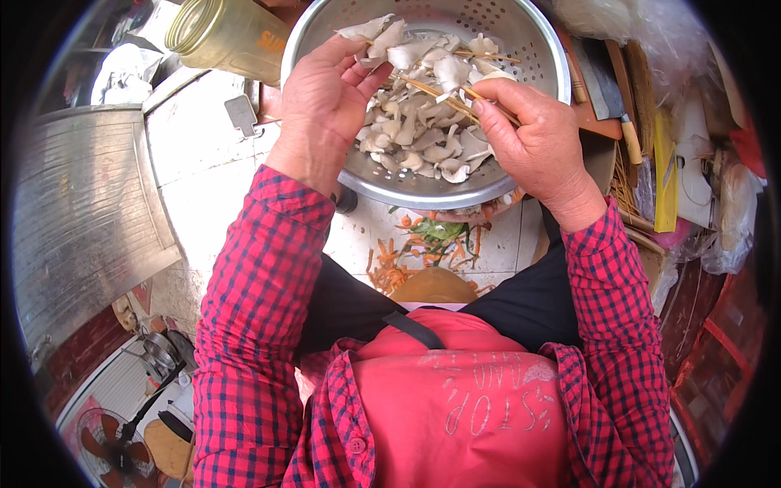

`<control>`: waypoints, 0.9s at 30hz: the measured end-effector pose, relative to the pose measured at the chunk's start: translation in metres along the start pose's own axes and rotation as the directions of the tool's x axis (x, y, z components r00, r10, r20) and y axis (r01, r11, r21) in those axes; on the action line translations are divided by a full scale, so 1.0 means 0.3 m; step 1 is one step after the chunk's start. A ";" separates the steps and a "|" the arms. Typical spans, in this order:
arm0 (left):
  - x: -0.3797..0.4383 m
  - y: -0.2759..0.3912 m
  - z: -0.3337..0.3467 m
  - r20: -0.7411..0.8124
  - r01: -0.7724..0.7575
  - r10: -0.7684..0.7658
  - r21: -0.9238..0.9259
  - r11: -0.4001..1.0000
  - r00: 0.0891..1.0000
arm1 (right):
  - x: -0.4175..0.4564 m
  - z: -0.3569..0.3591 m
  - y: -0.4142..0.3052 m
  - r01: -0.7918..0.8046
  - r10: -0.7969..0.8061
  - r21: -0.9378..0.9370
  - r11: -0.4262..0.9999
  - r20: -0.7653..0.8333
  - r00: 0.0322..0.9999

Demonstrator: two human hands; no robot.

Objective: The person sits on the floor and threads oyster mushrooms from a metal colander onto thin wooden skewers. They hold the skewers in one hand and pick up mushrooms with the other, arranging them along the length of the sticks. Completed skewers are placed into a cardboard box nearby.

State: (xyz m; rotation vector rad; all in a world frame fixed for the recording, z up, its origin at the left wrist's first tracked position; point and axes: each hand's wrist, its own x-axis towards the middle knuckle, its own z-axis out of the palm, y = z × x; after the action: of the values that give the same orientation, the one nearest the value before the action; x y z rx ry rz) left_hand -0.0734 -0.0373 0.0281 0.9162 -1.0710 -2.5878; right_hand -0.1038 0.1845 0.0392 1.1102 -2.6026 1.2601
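Note:
Oyster mushroom pieces [421,131] fill the bottom of a perforated steel colander [427,200] in front of me. Over its left side, my left hand [326,100] has its palm turned up, with thumb and fingers around several mushroom pieces [383,41]; a thin skewer tip pokes out among them. My right hand [540,137], at the colander's right rim, pinches a few bamboo skewers [430,91] between thumb and fingers. These slant left across the mushrooms toward my left hand. Another bamboo skewer [488,56] lies on the pile. My fingers hide some of the held ends.
Below the colander, carrot peelings [390,268] and green scraps [436,229] litter the tiled floor. A cleaver [598,79] lies at the right beside plastic bags [659,36]. A large plastic jar [229,39] lies at upper left; a fan [116,448] is at lower left.

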 end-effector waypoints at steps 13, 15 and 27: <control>0.002 0.007 0.011 0.015 -0.081 0.080 0.071 0.994 0.997 | -0.009 0.005 -0.008 -0.022 0.020 0.008 1.000 0.157 0.987; 0.001 0.005 0.008 0.028 -0.116 0.114 0.085 0.990 0.993 | -0.007 0.002 -0.006 -0.022 0.022 -0.004 1.000 0.185 0.983; -0.009 0.016 0.015 0.038 -0.227 0.224 0.104 0.968 0.974 | -0.006 0.012 0.002 -0.019 0.016 0.019 1.000 0.161 0.987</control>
State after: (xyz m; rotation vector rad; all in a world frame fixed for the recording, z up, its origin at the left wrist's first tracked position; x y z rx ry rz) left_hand -0.0743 -0.0373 0.0352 0.7362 -1.2535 -2.3820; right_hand -0.1021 0.1833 0.0359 1.2447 -2.7249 1.2525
